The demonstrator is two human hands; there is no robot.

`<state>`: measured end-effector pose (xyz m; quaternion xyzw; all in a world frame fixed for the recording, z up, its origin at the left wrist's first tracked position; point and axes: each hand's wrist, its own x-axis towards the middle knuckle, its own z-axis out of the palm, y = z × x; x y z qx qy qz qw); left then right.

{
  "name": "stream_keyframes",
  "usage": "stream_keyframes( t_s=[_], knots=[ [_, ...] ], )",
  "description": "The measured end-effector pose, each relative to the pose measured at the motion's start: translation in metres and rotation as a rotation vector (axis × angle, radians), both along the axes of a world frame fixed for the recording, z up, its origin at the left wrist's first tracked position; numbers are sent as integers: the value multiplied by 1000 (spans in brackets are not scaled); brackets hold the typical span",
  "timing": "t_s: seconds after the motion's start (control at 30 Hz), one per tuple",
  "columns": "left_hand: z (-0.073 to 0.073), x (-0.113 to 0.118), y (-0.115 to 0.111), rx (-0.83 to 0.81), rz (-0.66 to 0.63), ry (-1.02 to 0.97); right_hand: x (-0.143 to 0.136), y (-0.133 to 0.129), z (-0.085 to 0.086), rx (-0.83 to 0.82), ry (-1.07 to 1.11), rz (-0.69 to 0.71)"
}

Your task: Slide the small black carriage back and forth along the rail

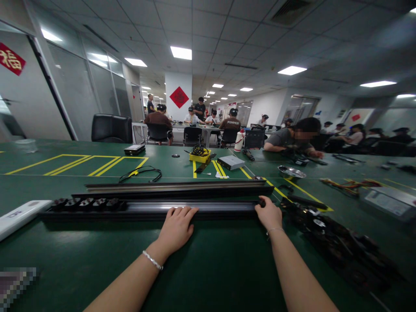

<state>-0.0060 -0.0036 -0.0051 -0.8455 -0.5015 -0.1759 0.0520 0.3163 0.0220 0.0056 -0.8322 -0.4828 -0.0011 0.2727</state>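
Note:
A long black rail (pixel 221 208) with a shiny inner channel lies across the green table in front of me. Several small black blocks (pixel 87 204) sit in a row at its left end. Over the rail's near wall, around its middle, my left hand (pixel 177 225) is closed, fingers across the channel and thumb on the near side. My right hand (pixel 269 212) is at the rail's right end, its fingers pinching a small black piece (pixel 261 202) there, partly hidden by the fingers. A second long rail (pixel 175 187) lies just behind, roughly parallel.
Dark mechanical parts (pixel 338 238) are heaped to the right. At the left lies a white long device (pixel 22 215). Farther back are a black cable (pixel 143 173), a yellow box (pixel 199 155), a grey box (pixel 230 163) and a metal bowl (pixel 291 172). A person (pixel 294 136) leans over the table's far side.

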Motion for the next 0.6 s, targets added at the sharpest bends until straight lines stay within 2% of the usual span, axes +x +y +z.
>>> stream_keyframes(
  t_s=[0.27, 0.6],
  knots=[
    [-3, -1, 1, 11, -16, -13, 1, 0, 1, -27, 13, -8],
    [2, -1, 0, -7, -3, 2, 3, 2, -4, 6, 2, -8]
  ],
)
